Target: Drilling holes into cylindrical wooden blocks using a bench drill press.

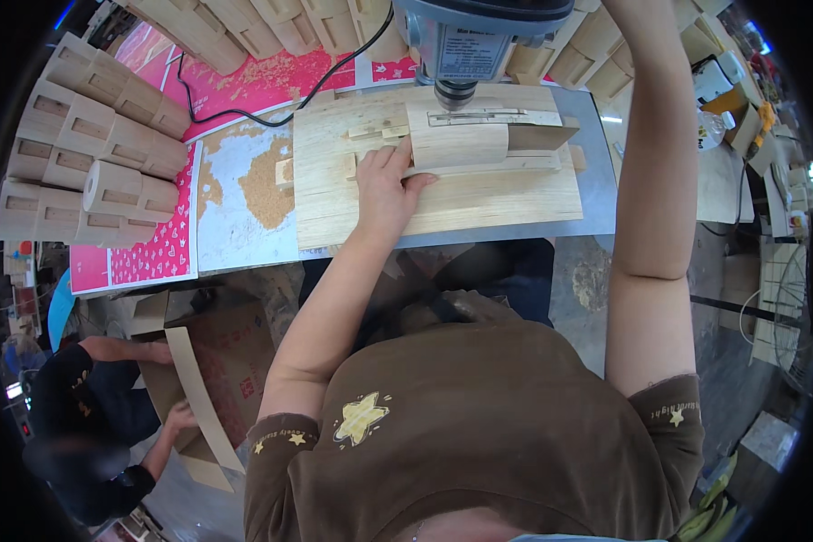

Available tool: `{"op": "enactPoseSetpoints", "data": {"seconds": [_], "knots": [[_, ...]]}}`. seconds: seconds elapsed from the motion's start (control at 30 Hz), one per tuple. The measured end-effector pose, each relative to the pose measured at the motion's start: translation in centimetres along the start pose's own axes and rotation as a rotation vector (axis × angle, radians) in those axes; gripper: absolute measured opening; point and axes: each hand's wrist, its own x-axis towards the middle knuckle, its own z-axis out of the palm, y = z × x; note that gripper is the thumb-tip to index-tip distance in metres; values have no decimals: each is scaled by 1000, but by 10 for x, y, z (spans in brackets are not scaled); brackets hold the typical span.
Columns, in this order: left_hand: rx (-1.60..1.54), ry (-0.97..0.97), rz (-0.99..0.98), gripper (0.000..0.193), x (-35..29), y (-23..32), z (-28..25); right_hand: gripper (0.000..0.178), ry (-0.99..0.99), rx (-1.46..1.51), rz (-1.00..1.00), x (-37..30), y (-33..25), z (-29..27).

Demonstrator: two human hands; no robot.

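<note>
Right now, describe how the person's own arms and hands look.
The left arm is bare below a short brown sleeve printed with pale-yellow stars and small lettering. The right arm is bare below a matching brown sleeve with a similar star and lettering. The left hand wears no glove; the right hand is out of view.

A drill chuck [454, 94] hangs at top centre, blocking the way in over the far edge of a wooden workpiece [461, 143], while the left hand [390, 185] occupies its left end. A bare strip of the board [492, 203] offers passage along the near side, centre frame. A black cable [331, 76] and stacked wooden pieces [108, 190] crowd the upper left; 1 raised right arm [657, 181] bars the right.
</note>
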Motion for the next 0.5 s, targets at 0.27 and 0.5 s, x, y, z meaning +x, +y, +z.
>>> {"op": "enactPoseSetpoints", "data": {"seconds": [0.27,0.5], "knots": [[25,20,3,58,2,-3,-11,19,36,184,91,-142,-28,8],[9,57,59,52,8,2,-1,14,282,201,-213,-177,34,61]]}}
